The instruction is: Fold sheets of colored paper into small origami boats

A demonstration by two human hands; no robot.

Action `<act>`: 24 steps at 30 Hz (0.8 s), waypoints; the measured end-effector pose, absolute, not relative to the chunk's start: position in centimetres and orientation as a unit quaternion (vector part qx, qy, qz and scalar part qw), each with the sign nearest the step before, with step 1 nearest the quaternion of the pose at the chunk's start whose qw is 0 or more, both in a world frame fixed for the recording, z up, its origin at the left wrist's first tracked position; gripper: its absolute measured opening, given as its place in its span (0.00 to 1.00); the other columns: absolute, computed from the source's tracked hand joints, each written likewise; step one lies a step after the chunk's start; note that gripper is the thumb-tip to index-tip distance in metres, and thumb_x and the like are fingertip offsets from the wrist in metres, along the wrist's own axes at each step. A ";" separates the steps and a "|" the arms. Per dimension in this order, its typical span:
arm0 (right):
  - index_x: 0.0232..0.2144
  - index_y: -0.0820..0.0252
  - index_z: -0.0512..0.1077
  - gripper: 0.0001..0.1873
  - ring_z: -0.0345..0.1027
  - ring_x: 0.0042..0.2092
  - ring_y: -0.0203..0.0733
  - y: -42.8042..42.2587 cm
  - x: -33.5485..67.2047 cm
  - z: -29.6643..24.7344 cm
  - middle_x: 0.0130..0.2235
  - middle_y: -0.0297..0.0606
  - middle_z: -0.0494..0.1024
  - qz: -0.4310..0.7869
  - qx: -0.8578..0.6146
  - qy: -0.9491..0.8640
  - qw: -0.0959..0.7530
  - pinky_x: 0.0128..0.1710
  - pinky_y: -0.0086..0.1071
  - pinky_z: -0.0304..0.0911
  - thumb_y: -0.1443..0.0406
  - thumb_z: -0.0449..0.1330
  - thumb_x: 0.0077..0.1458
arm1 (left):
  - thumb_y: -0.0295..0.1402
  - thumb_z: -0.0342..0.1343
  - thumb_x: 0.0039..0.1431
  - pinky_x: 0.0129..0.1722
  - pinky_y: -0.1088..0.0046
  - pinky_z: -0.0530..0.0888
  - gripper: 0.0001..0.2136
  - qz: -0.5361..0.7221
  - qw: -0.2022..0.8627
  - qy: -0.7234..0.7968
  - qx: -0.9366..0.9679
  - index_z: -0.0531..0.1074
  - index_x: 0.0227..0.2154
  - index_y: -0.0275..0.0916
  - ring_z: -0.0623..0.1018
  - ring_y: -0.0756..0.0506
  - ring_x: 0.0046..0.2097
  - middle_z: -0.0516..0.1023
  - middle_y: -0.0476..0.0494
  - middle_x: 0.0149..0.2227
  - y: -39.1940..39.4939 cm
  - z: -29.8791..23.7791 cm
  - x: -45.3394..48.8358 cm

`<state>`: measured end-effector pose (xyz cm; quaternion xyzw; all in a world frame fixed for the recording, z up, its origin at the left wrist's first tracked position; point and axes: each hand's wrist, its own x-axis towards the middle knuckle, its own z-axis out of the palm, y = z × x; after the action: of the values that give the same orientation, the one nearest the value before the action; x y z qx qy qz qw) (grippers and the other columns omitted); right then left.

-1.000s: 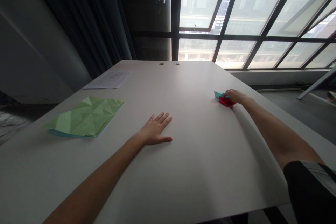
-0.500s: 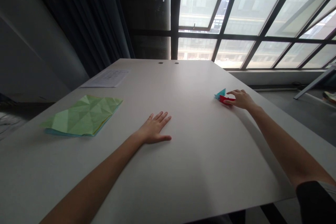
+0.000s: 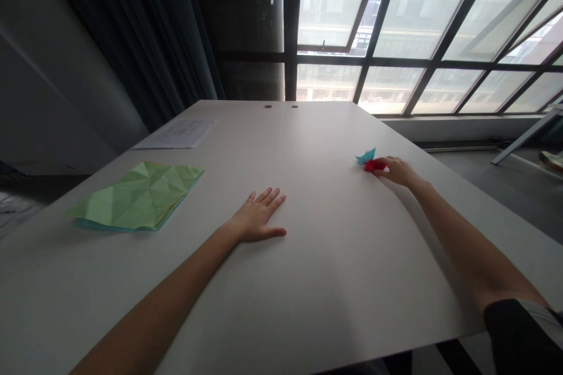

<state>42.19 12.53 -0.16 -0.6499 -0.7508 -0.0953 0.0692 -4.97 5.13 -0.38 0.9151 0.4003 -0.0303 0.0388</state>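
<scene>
My left hand (image 3: 259, 215) lies flat on the white table (image 3: 308, 281), fingers spread, holding nothing. Over at the right side of the table, my right hand (image 3: 399, 172) pinches a small red folded paper boat (image 3: 373, 166) between thumb and fingers. Part of the red paper is hidden behind the fingers. Just beyond it sits a light blue folded paper boat (image 3: 366, 156), close against the red one. Whether the two touch, I cannot tell.
Creased green paper sheets (image 3: 145, 193), with blue and yellow edges beneath, lie at the left. A printed sheet (image 3: 178, 133) rests behind them. Two round dark spots mark the far table end. A dark curtain (image 3: 145, 29) and windows stand beyond.
My right hand has closed on the red paper boat and shifted slightly left. The blue boat has tilted and moved a little to the left. My left hand stays put.
</scene>
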 end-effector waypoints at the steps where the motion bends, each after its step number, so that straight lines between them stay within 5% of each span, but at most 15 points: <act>1: 0.44 0.56 0.68 0.22 0.66 0.41 0.48 12.6 42.0 -0.1 0.41 0.41 0.74 -0.100 -0.654 -0.746 0.068 0.36 0.36 0.60 0.53 0.52 0.48 | 0.61 0.37 0.47 0.57 0.51 0.44 0.41 -0.030 0.039 0.400 0.915 0.41 0.61 0.43 0.44 0.36 0.63 0.40 0.40 0.63 5.1 -0.4 -4.9; 13: 0.50 0.57 0.63 0.31 0.63 0.46 0.54 12.6 40.4 0.6 0.47 0.47 0.69 -0.106 -0.686 -0.710 0.117 0.41 0.43 0.61 0.48 0.53 0.47 | 0.61 0.37 0.48 0.57 0.51 0.45 0.41 -0.025 0.036 0.398 0.917 0.41 0.61 0.43 0.44 0.36 0.63 0.40 0.40 0.63 5.1 -0.4 -5.1; 19: 0.50 0.60 0.63 0.25 0.60 0.51 0.52 9.7 34.8 0.5 0.50 0.48 0.65 -0.097 -0.616 -0.758 0.193 0.48 0.45 0.57 0.53 0.46 0.55 | 0.62 0.36 0.47 0.57 0.50 0.44 0.41 -0.020 0.043 0.397 0.917 0.40 0.61 0.43 0.44 0.36 0.63 0.40 0.40 0.63 5.0 -0.5 -5.1; 24: 0.59 0.56 0.48 0.31 0.51 0.58 0.48 5.2 27.5 -0.4 0.59 0.43 0.56 0.014 -0.532 -0.839 0.116 0.55 0.45 0.50 0.50 0.39 0.57 | 0.62 0.36 0.47 0.57 0.50 0.44 0.41 -0.020 0.046 0.397 0.917 0.40 0.61 0.44 0.44 0.37 0.63 0.40 0.40 0.63 4.6 -0.3 -5.2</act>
<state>27.46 5.15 -0.40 -0.5322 -0.8385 0.0144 0.1162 -5.17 4.58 -0.32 0.9166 0.3965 -0.0200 0.0461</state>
